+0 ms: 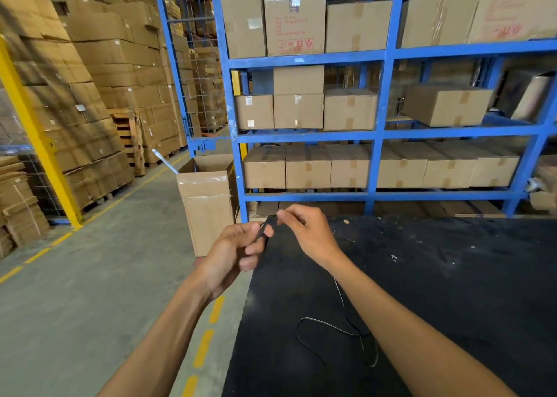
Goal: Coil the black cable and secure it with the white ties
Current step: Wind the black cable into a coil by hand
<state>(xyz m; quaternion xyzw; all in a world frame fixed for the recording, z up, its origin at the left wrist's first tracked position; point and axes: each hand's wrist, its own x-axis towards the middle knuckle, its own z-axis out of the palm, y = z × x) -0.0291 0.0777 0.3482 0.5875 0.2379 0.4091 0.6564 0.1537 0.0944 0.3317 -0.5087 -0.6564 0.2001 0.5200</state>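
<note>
Early coiling | left hand (232, 250) and right hand (304, 230) pinched black cable (266, 230) in narrow grip | slack lay loose on surface (452, 291) | ties unseen

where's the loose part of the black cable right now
In the head view, the black cable lies looped on the black table, below the right hand.

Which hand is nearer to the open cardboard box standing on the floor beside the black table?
Left. The left hand sits just right of the open cardboard box, gripping the black cable. The right hand is farther right, over the black table.
</note>
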